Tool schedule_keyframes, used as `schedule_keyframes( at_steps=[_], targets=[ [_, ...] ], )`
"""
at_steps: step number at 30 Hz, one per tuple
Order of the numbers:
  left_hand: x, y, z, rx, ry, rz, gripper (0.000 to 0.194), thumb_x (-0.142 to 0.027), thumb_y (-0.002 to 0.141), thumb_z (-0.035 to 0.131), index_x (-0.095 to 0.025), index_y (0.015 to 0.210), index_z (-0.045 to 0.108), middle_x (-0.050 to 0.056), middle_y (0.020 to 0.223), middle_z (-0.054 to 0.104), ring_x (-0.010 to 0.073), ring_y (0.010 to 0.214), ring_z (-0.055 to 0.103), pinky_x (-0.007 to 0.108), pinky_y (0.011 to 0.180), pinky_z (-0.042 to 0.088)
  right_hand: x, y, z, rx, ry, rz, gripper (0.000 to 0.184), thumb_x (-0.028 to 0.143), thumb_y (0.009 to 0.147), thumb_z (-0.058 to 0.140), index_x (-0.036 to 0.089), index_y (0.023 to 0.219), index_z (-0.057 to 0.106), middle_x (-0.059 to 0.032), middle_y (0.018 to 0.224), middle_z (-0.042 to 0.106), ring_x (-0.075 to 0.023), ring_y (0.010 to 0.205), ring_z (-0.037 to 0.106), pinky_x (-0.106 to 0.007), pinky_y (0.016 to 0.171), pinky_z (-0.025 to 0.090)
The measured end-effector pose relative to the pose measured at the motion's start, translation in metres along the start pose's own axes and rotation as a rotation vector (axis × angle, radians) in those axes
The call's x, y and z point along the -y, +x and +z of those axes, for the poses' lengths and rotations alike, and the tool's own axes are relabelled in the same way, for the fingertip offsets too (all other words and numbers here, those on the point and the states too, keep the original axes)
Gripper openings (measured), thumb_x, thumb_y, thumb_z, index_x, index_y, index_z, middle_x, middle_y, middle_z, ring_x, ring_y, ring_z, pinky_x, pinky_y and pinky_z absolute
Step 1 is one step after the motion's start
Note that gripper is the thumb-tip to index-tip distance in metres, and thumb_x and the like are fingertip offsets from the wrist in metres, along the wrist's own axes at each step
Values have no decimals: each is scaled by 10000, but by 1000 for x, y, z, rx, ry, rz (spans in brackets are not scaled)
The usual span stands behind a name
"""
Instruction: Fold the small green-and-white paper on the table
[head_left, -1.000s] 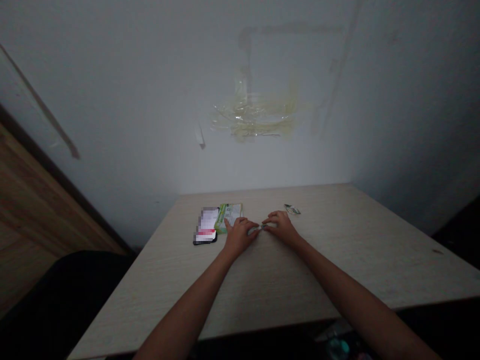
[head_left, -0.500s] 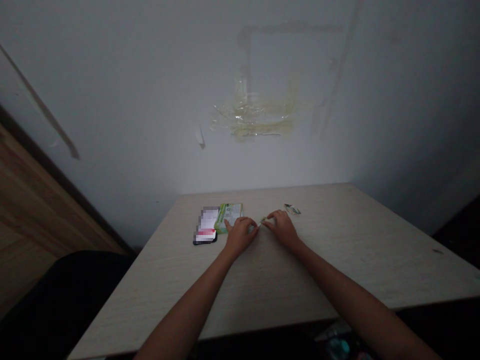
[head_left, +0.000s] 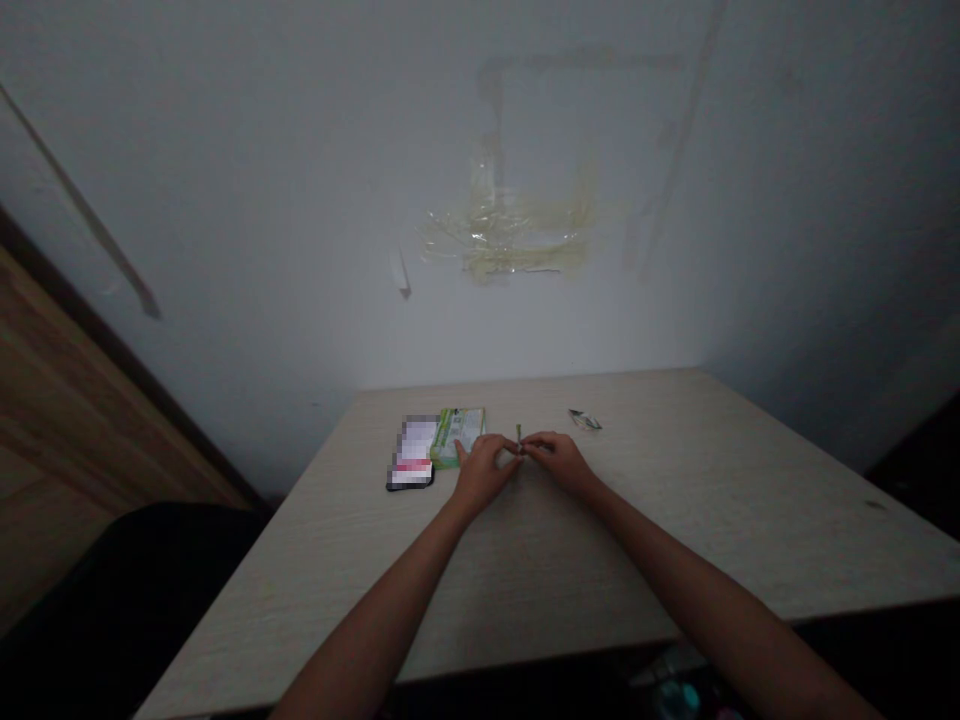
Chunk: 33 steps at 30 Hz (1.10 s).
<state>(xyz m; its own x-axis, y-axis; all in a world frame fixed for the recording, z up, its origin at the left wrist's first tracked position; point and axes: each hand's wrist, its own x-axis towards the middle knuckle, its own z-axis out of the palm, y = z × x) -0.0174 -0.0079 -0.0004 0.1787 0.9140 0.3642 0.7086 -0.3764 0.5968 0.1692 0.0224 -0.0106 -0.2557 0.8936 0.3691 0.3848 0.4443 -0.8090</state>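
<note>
My left hand (head_left: 484,467) and my right hand (head_left: 561,458) meet above the middle of the table, fingertips pinched together. Between them they hold a small narrow green-and-white strip (head_left: 518,432), which sticks up beyond the fingers; its lower part is hidden and its kind is too small to tell. Right beside my left hand, partly behind its thumb, lies a green-and-white box (head_left: 459,428). A small patterned piece, like a torn or folded wrapper (head_left: 585,420), rests on the table beyond my right hand.
A phone-like dark-edged object (head_left: 411,452), its face blurred out, lies left of the box. The pale wooden table (head_left: 525,580) meets a wall (head_left: 285,250) with peeling tape (head_left: 525,235). Something dark, perhaps a chair (head_left: 135,590), stands at the left.
My right hand's fingers have moved slightly down and left, closer to the left fingertips. The small strip has turned from slanting to nearly upright.
</note>
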Motion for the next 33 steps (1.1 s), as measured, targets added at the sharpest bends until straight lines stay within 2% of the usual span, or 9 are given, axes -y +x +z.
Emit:
schedule_keyframes(
  at_steps=[11, 22, 29, 33],
  targets=[
    [0, 2, -1, 12, -10, -38, 148, -377, 863, 624, -305, 973, 692, 23, 1220, 673, 268, 1254, 515, 737, 1093, -35, -5, 0, 1, 25, 101, -10, 331, 434, 793, 668, 201, 1010, 760, -82, 971, 769, -262, 935, 707, -431, 902, 523],
    [-1, 2, 0, 0, -6, -48, 148, -384, 856, 633, -298, 959, 696, 15, 1213, 680, 271, 1231, 538, 740, 1092, -25, 1, -1, -2, 44, 124, 3, 332, 448, 810, 657, 189, 991, 761, -86, 997, 765, -255, 967, 701, -422, 933, 508],
    [0, 3, 0, 13, -19, -67, 172, -394, 838, 647, -289, 961, 705, 30, 1219, 684, 271, 1227, 543, 690, 1113, -114, 1, -1, 0, 27, 123, 14, 328, 456, 795, 674, 188, 960, 765, -83, 963, 770, -252, 933, 707, -407, 903, 519],
    [0, 3, 1, 2, -25, -78, 172, -386, 834, 642, -285, 959, 703, 27, 1199, 692, 265, 1209, 557, 687, 1120, -105, 2, -2, 0, 38, 124, 5, 325, 459, 792, 672, 193, 951, 767, -78, 947, 772, -251, 909, 711, -404, 887, 525]
  ],
)
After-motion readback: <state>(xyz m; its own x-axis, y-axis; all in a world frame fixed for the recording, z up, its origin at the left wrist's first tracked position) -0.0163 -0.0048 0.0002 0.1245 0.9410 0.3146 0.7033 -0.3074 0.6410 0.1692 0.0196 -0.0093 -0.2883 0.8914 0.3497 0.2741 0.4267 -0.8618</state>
